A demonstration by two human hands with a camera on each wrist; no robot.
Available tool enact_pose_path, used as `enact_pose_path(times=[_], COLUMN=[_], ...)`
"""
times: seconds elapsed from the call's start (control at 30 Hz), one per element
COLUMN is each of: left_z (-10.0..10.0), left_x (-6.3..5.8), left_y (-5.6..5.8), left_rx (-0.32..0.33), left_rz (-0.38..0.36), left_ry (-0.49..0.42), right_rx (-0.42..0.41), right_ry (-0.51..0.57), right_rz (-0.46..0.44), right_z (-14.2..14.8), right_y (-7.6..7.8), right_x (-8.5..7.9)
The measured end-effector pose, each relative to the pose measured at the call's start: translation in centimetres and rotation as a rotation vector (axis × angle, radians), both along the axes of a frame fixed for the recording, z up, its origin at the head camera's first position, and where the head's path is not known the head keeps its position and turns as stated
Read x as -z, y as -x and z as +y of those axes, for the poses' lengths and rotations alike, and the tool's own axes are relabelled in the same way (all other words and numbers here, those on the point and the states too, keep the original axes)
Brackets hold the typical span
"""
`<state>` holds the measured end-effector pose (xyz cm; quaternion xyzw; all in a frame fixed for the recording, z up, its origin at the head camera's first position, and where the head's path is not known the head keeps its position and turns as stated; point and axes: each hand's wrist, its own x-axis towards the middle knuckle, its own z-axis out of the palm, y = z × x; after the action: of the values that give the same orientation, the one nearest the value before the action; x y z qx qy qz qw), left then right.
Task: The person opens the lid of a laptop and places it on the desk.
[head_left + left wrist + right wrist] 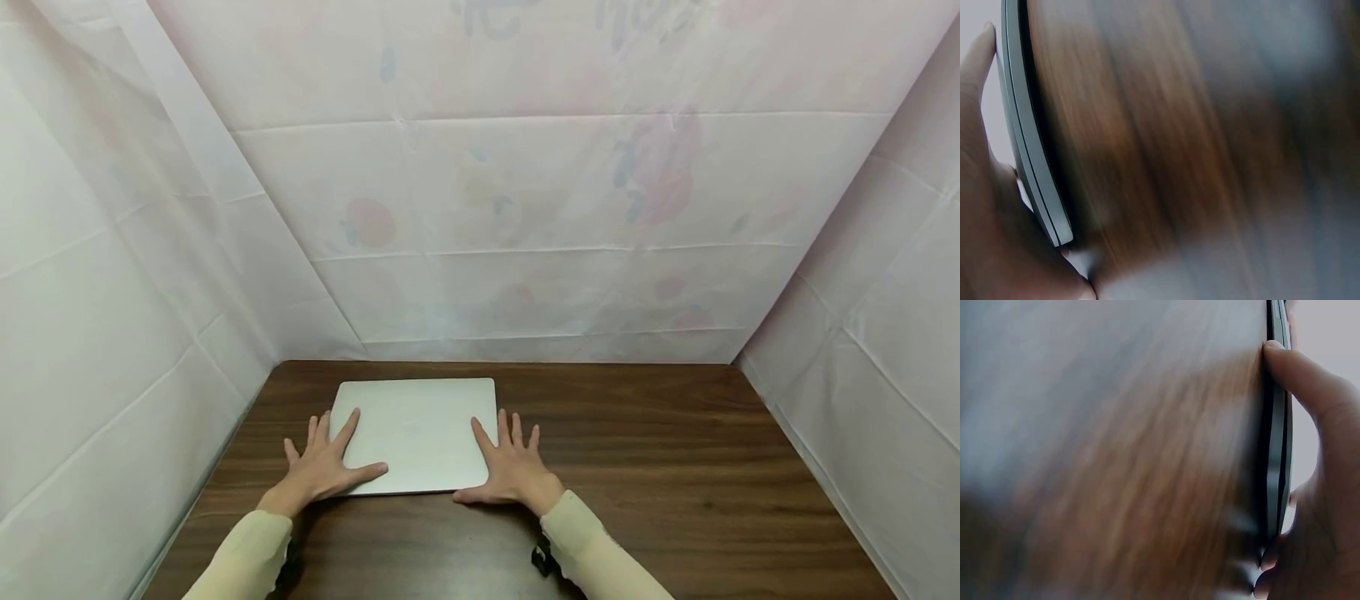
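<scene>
A closed silver laptop [416, 433] lies flat on the wooden table, its front edge [1032, 140] facing me. At its left front corner my left hand [318, 467] is spread, thumb and index finger straight over the lid, the other fingers outside the left edge. My right hand [513, 471] spans the right front corner. Its index finger reaches over the lid, while the thumb [1300, 372] touches the front edge in the right wrist view. The other right fingers fan out beyond the right side.
The dark wood-grain table [660, 467] extends widely to the right of the laptop. White sheets with faint fruit prints hang behind the table [525, 192] and along both sides. Dark wrist-worn gear [542, 557] shows below the right sleeve.
</scene>
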<state>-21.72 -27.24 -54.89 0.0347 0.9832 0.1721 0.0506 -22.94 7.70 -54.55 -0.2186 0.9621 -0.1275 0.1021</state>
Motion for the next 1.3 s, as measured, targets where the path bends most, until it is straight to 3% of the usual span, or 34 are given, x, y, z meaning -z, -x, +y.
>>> enact_pose_path(times=[0.57, 1.3], left_z=[2.7, 3.9], left_x=[0.3, 0.2], left_y=[0.1, 0.1], left_rx=[0.014, 0.033], left_rz=[0.026, 0.008], left_ry=[-0.046, -0.038], right_rx=[0.034, 0.040], right_ry=[0.019, -0.014], right_rz=[-0.003, 0.015], right_z=[2.5, 3.8], right_y=[-0.1, -0.3], right_x=[0.3, 0.2])
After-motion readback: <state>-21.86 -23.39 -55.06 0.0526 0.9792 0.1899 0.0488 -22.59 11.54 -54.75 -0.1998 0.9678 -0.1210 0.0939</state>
